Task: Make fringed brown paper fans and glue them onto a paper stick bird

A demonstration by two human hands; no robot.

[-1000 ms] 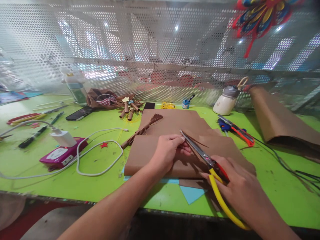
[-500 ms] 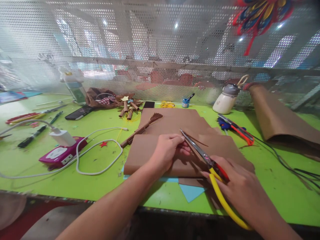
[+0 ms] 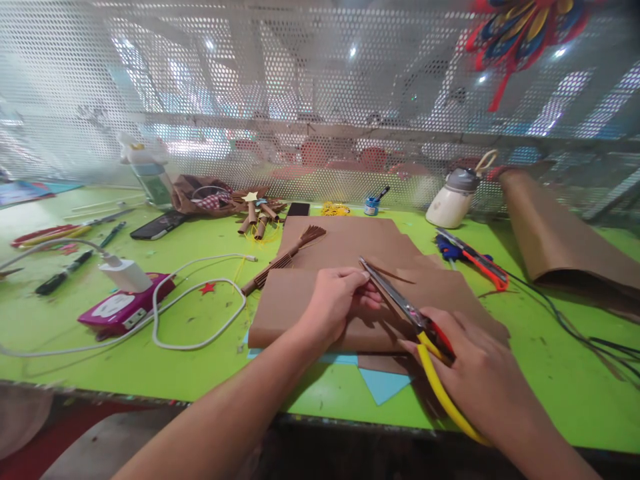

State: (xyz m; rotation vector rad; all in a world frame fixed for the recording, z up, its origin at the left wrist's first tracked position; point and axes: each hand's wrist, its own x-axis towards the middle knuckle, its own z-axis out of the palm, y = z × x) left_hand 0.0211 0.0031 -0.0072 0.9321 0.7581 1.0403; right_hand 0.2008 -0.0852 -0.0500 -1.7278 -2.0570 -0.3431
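My right hand (image 3: 475, 367) grips a large pair of scissors (image 3: 395, 297) with one red and one yellow handle. Their blades point up and left, with the tips beside the fingers of my left hand. My left hand (image 3: 343, 297) is closed in a pinch on a narrow piece of brown paper (image 3: 397, 308), which runs along the blades and is partly hidden by them. Beneath both hands lie folded brown paper sheets (image 3: 295, 307). A blue paper corner (image 3: 384, 385) sticks out below the sheets.
Left of the sheets lie a fringed brown paper roll (image 3: 280, 263), a white cable (image 3: 200, 345) and a purple power strip (image 3: 113, 313). To the right are a red utility knife (image 3: 480, 263), a white bottle (image 3: 447, 203) and a large brown paper bag (image 3: 555, 227). A perforated metal screen (image 3: 300, 87) stands behind.
The scissors' yellow handle has swung slightly up and inward toward the red one as my right hand closes. My left hand has barely moved.
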